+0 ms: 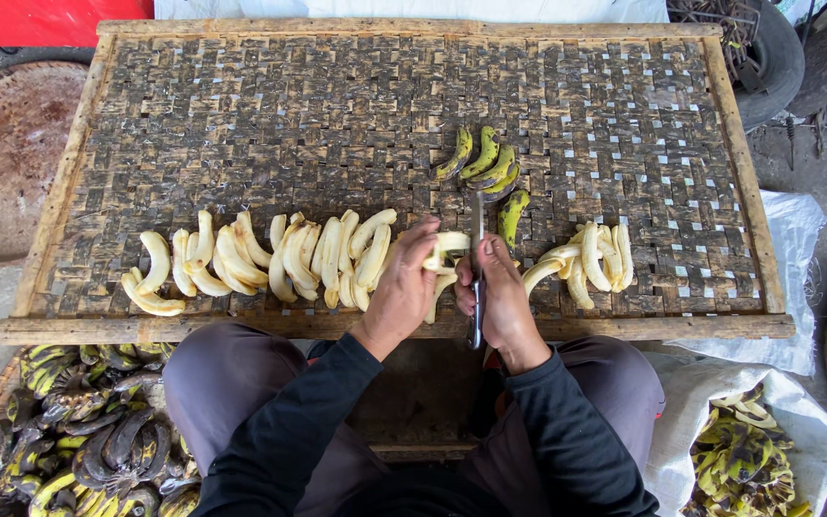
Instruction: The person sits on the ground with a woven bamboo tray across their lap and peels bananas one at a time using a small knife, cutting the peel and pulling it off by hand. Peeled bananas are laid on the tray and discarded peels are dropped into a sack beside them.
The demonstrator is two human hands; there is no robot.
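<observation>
1. While I sit at the woven tray's [241, 124] near edge, my left hand [402, 287] is clenched around a peeled banana [450, 241].
2. My right hand [502, 297] grips a knife [477, 278], blade against that banana.
3. Peeled bananas [270, 257] lie in a row on the tray, just left of my hands.
4. Unpeeled green bananas [485, 165] lie farther out.
</observation>
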